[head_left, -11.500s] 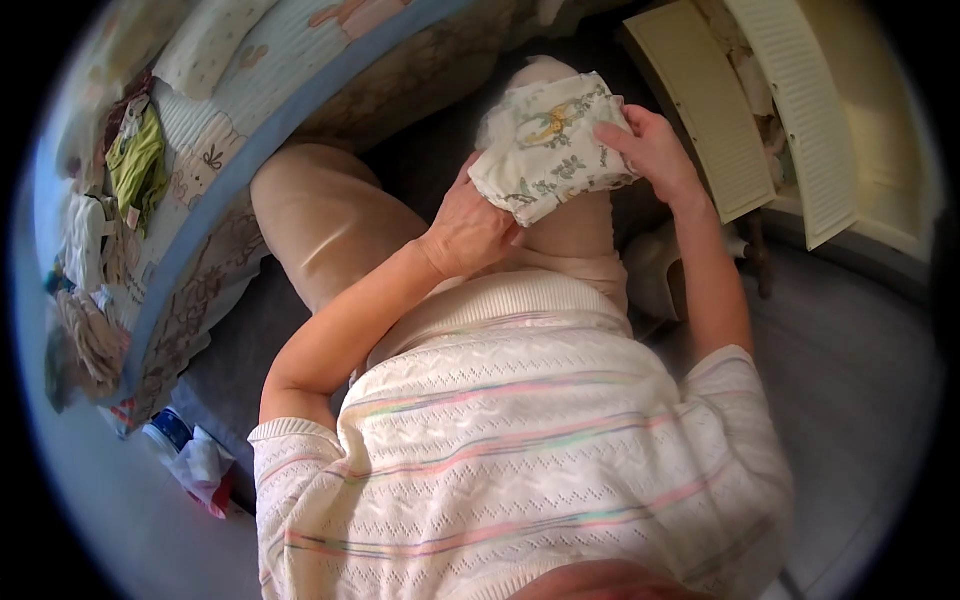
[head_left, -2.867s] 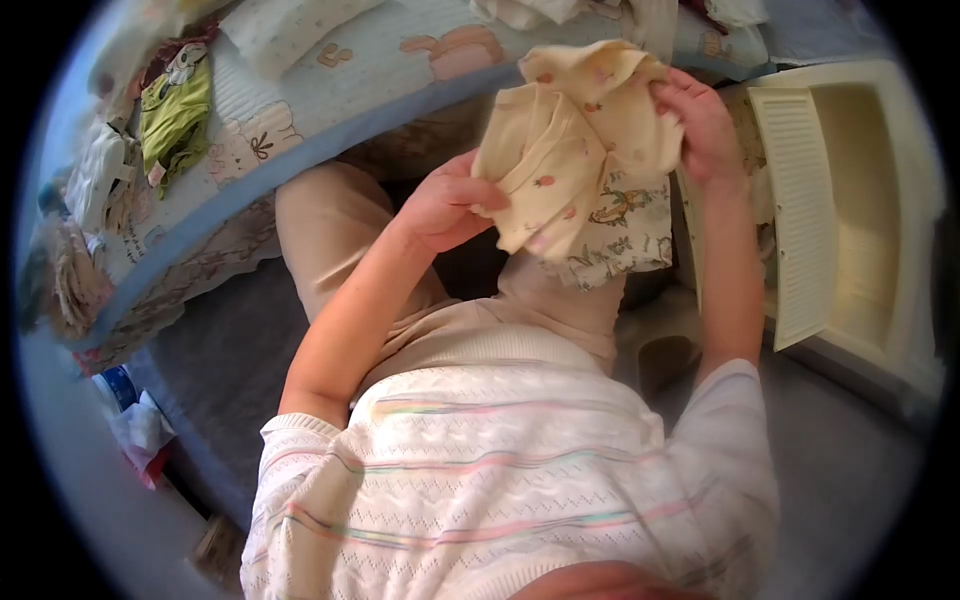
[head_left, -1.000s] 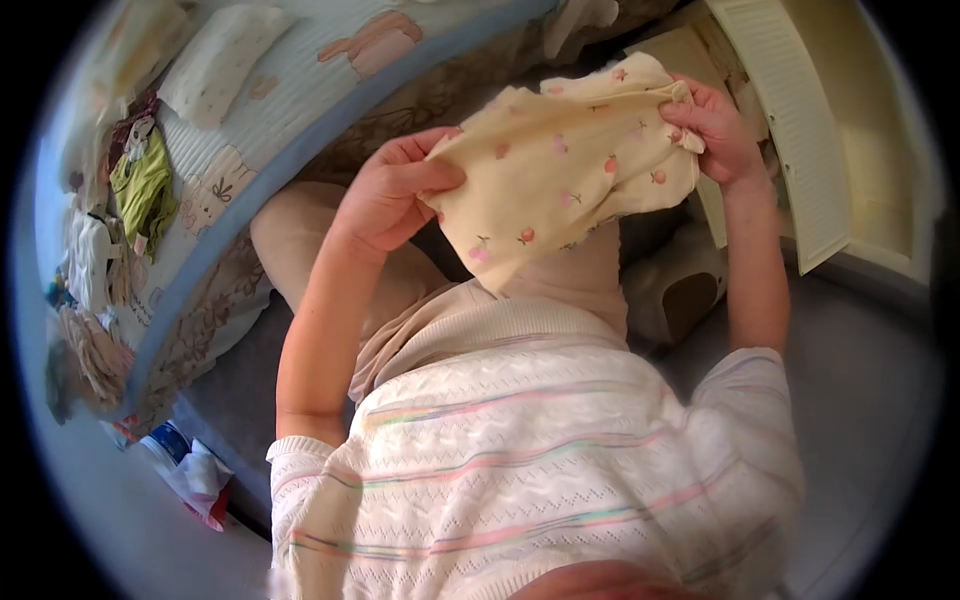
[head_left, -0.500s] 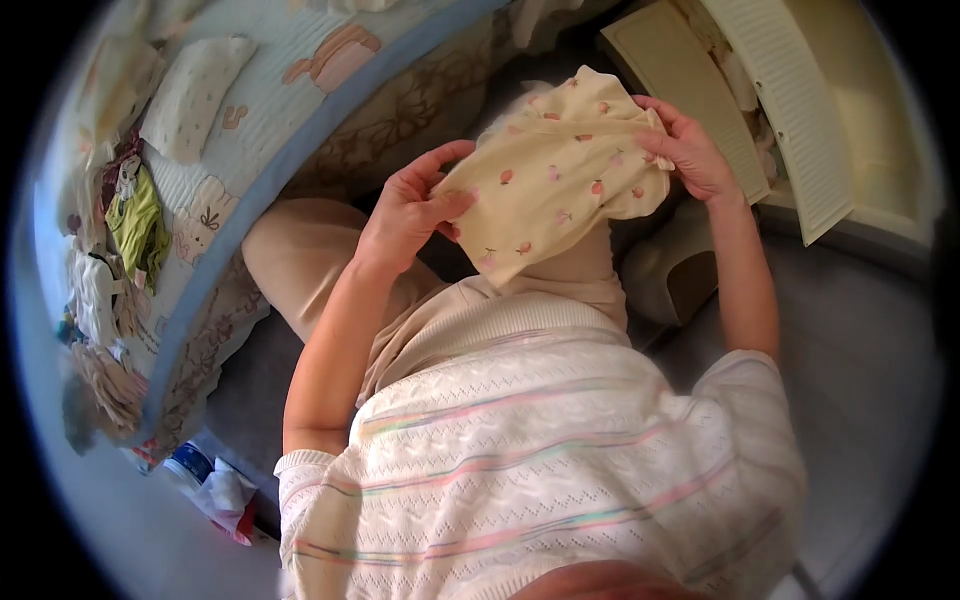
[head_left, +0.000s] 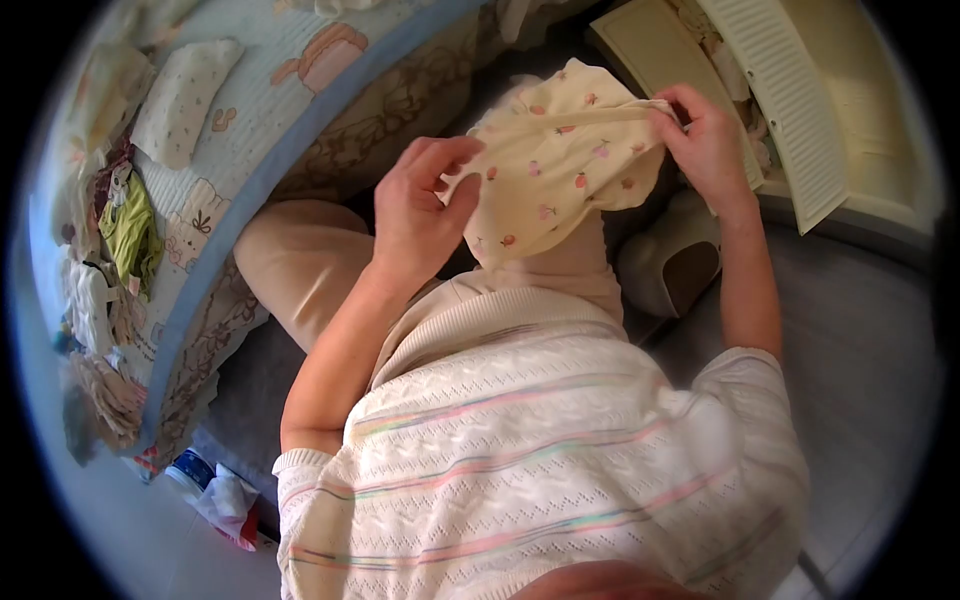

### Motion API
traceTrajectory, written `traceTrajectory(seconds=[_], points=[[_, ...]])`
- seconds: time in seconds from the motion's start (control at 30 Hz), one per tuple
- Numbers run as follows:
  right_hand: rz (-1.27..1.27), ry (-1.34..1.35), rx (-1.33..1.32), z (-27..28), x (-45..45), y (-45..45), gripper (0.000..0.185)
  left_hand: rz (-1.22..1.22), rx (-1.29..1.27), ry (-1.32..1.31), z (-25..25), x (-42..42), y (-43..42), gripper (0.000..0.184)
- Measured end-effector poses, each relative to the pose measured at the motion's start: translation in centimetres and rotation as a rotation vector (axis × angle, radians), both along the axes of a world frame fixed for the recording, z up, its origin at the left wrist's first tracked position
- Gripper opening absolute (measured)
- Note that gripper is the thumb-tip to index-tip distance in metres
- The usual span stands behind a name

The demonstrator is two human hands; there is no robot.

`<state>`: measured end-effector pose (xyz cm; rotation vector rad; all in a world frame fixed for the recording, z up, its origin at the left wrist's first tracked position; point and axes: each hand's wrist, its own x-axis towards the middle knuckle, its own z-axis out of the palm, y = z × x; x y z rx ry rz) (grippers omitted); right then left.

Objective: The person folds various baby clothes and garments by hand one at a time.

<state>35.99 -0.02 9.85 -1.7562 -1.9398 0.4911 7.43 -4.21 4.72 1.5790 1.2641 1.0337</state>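
A pale yellow baby garment [head_left: 560,170] printed with small red and pink fruit is spread above my lap. My right hand [head_left: 705,145] pinches its upper right edge between thumb and fingers. A fold runs across the cloth from that pinch toward the left. At the garment's left edge is my left hand [head_left: 420,210], its thumb and fingers curved and apart with no cloth between them. Whether a fingertip brushes the fabric, I cannot tell.
On the left, a bed with a blue-edged quilt [head_left: 275,130] bears a folded white cloth [head_left: 185,100], a lime-green garment [head_left: 130,235] and other clothes. Cream drawers [head_left: 665,85] and a slatted door [head_left: 785,110] stand at upper right. A plastic packet [head_left: 228,500] lies on the floor.
My left hand has let go of the garment's left edge and its fingers have spread. The right hand has shifted its hold to the upper right corner, and the fabric hangs more loosely.
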Motion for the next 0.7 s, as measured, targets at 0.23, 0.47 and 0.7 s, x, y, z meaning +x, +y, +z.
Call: traceTrajectory(seconds=[0.23, 0.47, 0.7], points=[[-0.023, 0.175, -0.026, 1.7, -1.5, -0.8, 0.015, -0.103, 0.131, 0.041, 1.4, 1.9, 0.6, 0.028], [0.602, 0.778, -0.471, 4.9, -7.5, -3.6, 0.033, -0.188, 0.293, 0.178, 2.4, 3.9, 0.2, 0.028], [0.022, 0.518, -0.484, -2.7, 1.8, 2.4, 0.040, -0.202, -0.140, -0.413, 1.5, -2.4, -1.3, 0.010]])
